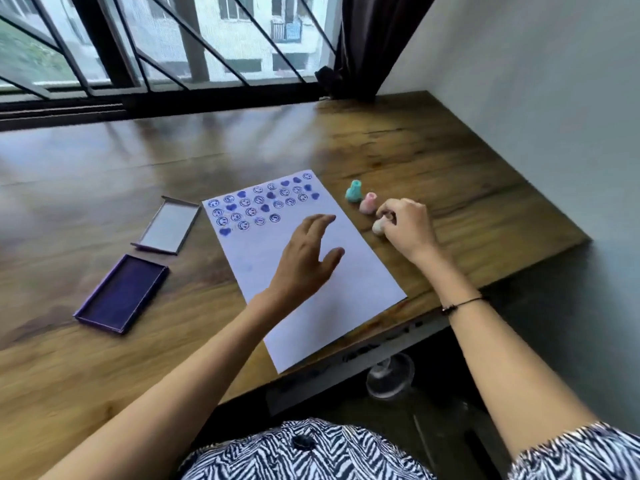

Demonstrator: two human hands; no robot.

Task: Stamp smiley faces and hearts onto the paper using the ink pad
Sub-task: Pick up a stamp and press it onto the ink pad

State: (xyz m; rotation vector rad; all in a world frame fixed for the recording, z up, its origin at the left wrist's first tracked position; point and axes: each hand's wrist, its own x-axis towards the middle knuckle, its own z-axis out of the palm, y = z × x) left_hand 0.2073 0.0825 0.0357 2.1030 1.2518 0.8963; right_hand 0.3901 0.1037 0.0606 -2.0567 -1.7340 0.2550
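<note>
Three stamps beside paper (311, 271) | right hand (407, 225) pinches white stamp (379, 226) | left hand (306, 259) spread above paper

You've got the paper (311, 271) lying skewed near the middle of the table (433, 150), its near corner reaching the table's front edge. Stamped marks (259, 206) fill only its far end. Left of the paper, the ink pad (123, 292) sits well apart from it, with the lid (168, 225) just behind the pad, nearer the window (156, 39). Right of the paper's far end, three stamps run in a diagonal row: far stamp (354, 192), middle stamp (367, 203), near stamp (379, 226). Your right hand (407, 226) is on the near stamp; your left hand (306, 261) is over the paper's centre.
</note>
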